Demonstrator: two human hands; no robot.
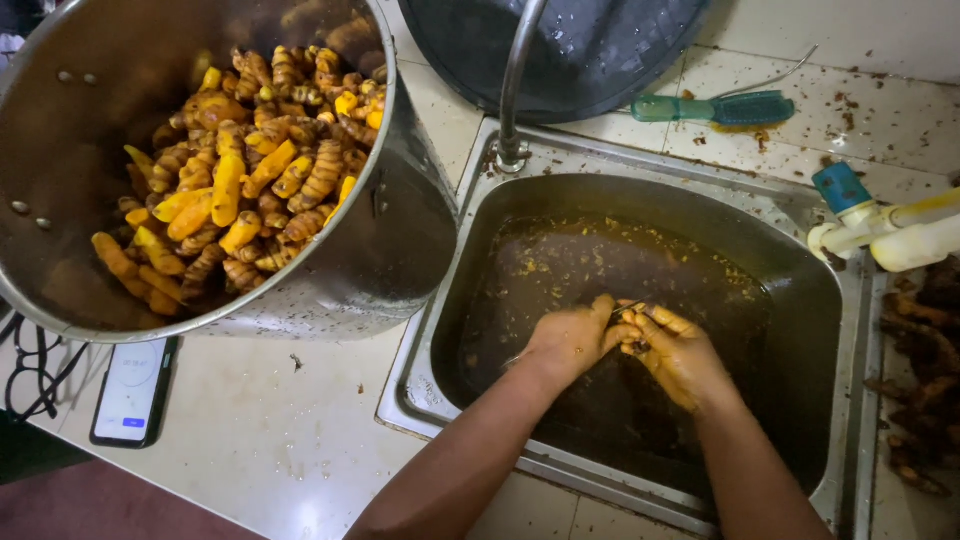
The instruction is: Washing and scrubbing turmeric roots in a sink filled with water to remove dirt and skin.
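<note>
Grip, left hand (572, 340): closed over a small dark piece (637, 347), fingers curled tight, thin metal blade (627, 309) poking out at the fingertips; exact hold on the blade not clear.
Grip, right hand (680, 352): fingers bent and pressed against the same small dark piece, touching the left hand's fingertips; both stained yellow-orange.
Small dark piece: caught between both hands, mostly hidden, kind impossible to tell; low inside the sink (800, 300), above the brown water.
Sink: steel basin, brown murky water (590, 270) with yellow flecks on the surface.
Tap (515, 80): curved grey pipe rising from the sink's back left corner.
Big steel pot (390, 240): just left of the sink, tilted, touching or nearly touching its left rim; full of peeled yellow-orange turmeric roots (240, 170).
Phone (133, 390): lit screen, flat on the pale counter (270, 440), left of the sink and below the pot.
Black cable (35, 375): looped farther left of the sink, beside the phone.
Green brush (715, 108): lying on the tiles behind the sink, among brown specks.
Dark round basin (590, 50): behind the sink, beyond the tap.
White pipe with blue cap (880, 225): at the sink's right rim.
Unpeeled brown roots (925, 380): heaped right of the sink.
</note>
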